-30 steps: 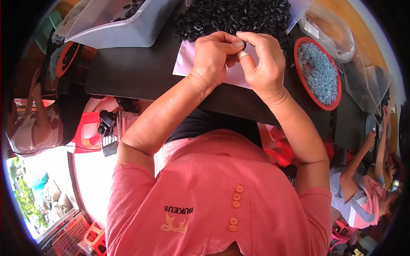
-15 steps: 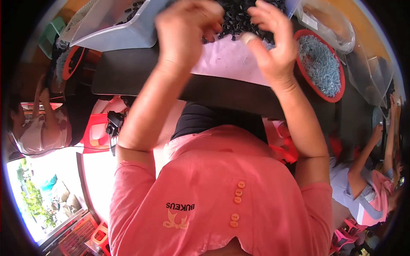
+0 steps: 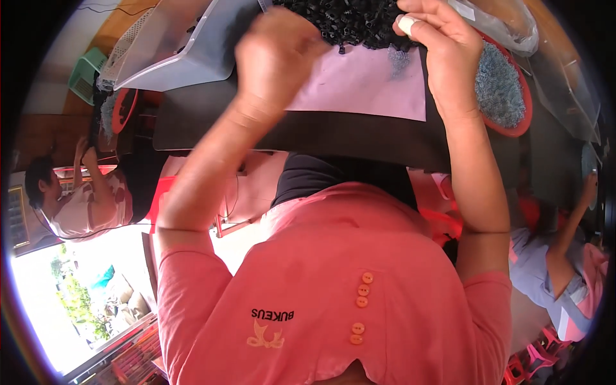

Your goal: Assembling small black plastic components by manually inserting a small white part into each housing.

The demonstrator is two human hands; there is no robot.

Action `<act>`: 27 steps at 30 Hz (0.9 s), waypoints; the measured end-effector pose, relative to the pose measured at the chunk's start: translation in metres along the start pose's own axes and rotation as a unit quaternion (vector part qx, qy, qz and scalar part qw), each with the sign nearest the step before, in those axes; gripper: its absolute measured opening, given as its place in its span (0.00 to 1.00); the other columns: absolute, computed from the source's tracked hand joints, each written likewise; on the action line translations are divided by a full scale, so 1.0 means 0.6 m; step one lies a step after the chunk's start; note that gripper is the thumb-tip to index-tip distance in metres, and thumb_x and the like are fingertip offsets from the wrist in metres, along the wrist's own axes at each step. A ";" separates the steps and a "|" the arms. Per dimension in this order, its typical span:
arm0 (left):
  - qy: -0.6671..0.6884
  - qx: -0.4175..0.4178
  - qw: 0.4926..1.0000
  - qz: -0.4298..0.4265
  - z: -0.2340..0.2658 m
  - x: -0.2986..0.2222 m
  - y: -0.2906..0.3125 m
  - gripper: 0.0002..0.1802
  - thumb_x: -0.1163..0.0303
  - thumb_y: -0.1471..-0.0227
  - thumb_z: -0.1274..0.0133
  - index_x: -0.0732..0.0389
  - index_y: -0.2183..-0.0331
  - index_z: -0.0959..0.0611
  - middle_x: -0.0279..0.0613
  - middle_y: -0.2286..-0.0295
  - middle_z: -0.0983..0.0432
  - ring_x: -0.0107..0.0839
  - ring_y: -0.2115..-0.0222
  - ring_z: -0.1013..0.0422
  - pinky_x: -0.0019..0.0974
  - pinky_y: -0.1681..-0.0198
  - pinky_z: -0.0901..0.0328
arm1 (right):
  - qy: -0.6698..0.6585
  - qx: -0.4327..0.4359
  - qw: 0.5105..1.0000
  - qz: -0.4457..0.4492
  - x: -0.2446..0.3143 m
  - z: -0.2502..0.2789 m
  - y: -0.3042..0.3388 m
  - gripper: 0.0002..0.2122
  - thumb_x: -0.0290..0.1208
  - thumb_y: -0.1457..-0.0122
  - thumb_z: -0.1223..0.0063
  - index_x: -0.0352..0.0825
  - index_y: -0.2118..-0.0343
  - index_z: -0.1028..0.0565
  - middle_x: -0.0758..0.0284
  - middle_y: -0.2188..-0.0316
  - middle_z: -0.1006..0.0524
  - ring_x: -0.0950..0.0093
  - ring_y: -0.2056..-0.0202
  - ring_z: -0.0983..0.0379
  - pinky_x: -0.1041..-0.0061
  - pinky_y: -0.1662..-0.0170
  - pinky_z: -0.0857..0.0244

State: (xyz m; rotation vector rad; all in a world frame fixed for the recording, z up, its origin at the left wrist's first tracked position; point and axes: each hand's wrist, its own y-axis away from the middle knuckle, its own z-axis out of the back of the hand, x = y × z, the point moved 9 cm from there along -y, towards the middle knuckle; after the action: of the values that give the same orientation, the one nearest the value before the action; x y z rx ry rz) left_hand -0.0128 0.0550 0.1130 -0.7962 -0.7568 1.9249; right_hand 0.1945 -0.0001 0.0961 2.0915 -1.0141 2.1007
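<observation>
My left hand (image 3: 276, 54) is raised over the left part of the pink sheet (image 3: 359, 83), beside the clear plastic bin. Its fingers are curled in and partly blurred, so what they hold is hidden. My right hand (image 3: 452, 54) is at the right end of a heap of small black plastic parts (image 3: 353, 25). Thumb and fingers pinch together there, and whatever is between them is too small to make out. The thumb has a white tip. Near the right hand, a small cluster of bluish-grey pieces (image 3: 399, 62) lies on the sheet.
The clear plastic bin (image 3: 183, 67) stands left on the dark table (image 3: 212, 122). A red basin of bluish-grey small pieces (image 3: 499, 86) sits to the right, near a clear plastic bag (image 3: 507, 25). Co-workers sit at left (image 3: 90, 199) and right (image 3: 552, 263).
My right hand has moved right and its spread fingers have come together. The left hand has shifted slightly down, fingers curled. More of the black heap and pink sheet shows.
</observation>
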 end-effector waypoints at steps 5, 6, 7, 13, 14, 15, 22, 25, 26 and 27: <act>-0.062 0.154 0.985 0.034 -0.140 -0.048 0.056 0.13 0.67 0.61 0.35 0.61 0.72 0.21 0.42 0.68 0.26 0.44 0.65 0.28 0.42 0.67 0.30 | 0.005 0.027 0.999 -0.030 -0.020 -0.003 -0.001 0.07 0.19 0.49 0.45 0.30 0.66 0.22 0.67 0.73 0.22 0.79 0.70 0.26 0.82 0.63 0.33; -0.061 0.154 0.986 0.033 -0.145 -0.046 0.059 0.13 0.67 0.61 0.35 0.61 0.72 0.21 0.42 0.68 0.26 0.44 0.65 0.28 0.42 0.67 0.30 | 0.010 0.042 0.999 -0.033 -0.029 0.002 -0.003 0.11 0.19 0.49 0.45 0.29 0.61 0.23 0.66 0.70 0.21 0.79 0.68 0.25 0.82 0.61 0.33; -0.068 0.139 0.988 0.014 -0.146 -0.049 0.061 0.12 0.68 0.60 0.36 0.62 0.72 0.20 0.43 0.69 0.26 0.43 0.66 0.27 0.41 0.68 0.30 | 0.016 0.057 0.998 -0.037 -0.036 0.003 -0.004 0.15 0.18 0.50 0.45 0.29 0.57 0.23 0.65 0.68 0.20 0.79 0.67 0.25 0.81 0.60 0.34; 0.326 0.155 0.871 0.334 -0.152 0.020 0.055 0.07 0.72 0.50 0.41 0.67 0.71 0.19 0.36 0.77 0.25 0.25 0.77 0.31 0.28 0.74 0.36 | 0.031 0.124 0.988 -0.088 -0.062 -0.020 0.004 0.09 0.19 0.48 0.47 0.28 0.64 0.21 0.65 0.69 0.20 0.82 0.64 0.25 0.81 0.61 0.32; 0.412 0.158 0.787 0.431 -0.155 0.019 0.057 0.08 0.72 0.48 0.42 0.68 0.71 0.19 0.35 0.77 0.26 0.23 0.77 0.32 0.28 0.75 0.38 | 0.015 0.143 0.985 -0.097 -0.065 -0.034 0.009 0.09 0.19 0.47 0.47 0.28 0.63 0.21 0.65 0.69 0.20 0.82 0.64 0.25 0.81 0.60 0.32; 0.476 0.140 0.745 0.447 -0.161 0.019 0.052 0.10 0.69 0.45 0.44 0.68 0.71 0.20 0.38 0.77 0.26 0.24 0.79 0.33 0.27 0.78 0.41 | 0.000 0.163 0.981 -0.106 -0.064 -0.048 0.014 0.09 0.19 0.47 0.48 0.28 0.63 0.21 0.66 0.69 0.20 0.82 0.65 0.25 0.82 0.60 0.33; 0.599 0.105 0.625 0.490 -0.190 0.014 0.025 0.16 0.62 0.42 0.47 0.67 0.71 0.19 0.38 0.77 0.26 0.25 0.81 0.34 0.26 0.79 0.42 | -0.029 0.114 0.990 -0.072 -0.051 -0.026 -0.003 0.08 0.17 0.47 0.47 0.28 0.64 0.21 0.67 0.69 0.20 0.81 0.66 0.25 0.81 0.58 0.33; 0.401 0.105 0.813 0.408 -0.176 0.048 -0.010 0.17 0.58 0.48 0.40 0.63 0.74 0.17 0.36 0.73 0.25 0.27 0.75 0.30 0.31 0.75 0.38 | -0.041 0.064 0.996 -0.048 -0.055 -0.002 -0.015 0.08 0.17 0.47 0.47 0.28 0.64 0.21 0.67 0.70 0.20 0.81 0.67 0.25 0.82 0.60 0.33; 0.401 0.104 0.814 0.407 -0.194 0.064 -0.009 0.17 0.58 0.48 0.40 0.63 0.74 0.17 0.36 0.73 0.25 0.27 0.75 0.30 0.31 0.75 0.38 | -0.048 0.037 0.998 -0.036 -0.056 0.009 -0.021 0.08 0.16 0.47 0.47 0.28 0.64 0.21 0.66 0.70 0.21 0.81 0.68 0.25 0.83 0.63 0.33; 0.210 0.076 0.937 0.267 -0.176 0.065 -0.036 0.15 0.58 0.52 0.37 0.61 0.74 0.17 0.37 0.74 0.26 0.30 0.75 0.29 0.33 0.74 0.36 | -0.047 0.037 0.998 -0.034 -0.055 0.011 -0.025 0.08 0.16 0.47 0.47 0.28 0.64 0.21 0.66 0.70 0.21 0.81 0.68 0.25 0.83 0.63 0.33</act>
State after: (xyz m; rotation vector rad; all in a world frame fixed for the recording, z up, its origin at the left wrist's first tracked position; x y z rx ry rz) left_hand 0.0642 0.1185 0.0565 -1.3607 -0.1253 2.1336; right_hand 0.2103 0.0228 0.0723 2.2447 -0.8725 2.0565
